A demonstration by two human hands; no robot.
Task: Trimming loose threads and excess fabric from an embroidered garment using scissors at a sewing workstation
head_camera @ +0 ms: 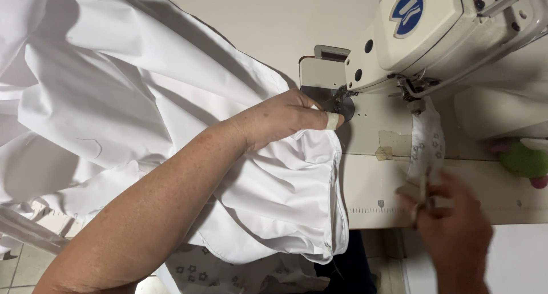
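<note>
My left hand [282, 121] lies flat on a white garment [114, 100], pinning its seamed edge next to the presser foot [342, 100] of a cream sewing machine [451, 31]. A strip of tape wraps one finger. My right hand [454, 225] is blurred at the lower right, fingers closed around small snips [423, 194] held just under a white ribbon with star outlines [427, 143] that hangs from the machine head.
The cream machine table [377, 185] carries a printed ruler along its front edge and taped patches. A green and pink soft object [525, 160] sits at the right. More star-printed cloth [205, 271] hangs below the garment. Tiled floor shows at lower left.
</note>
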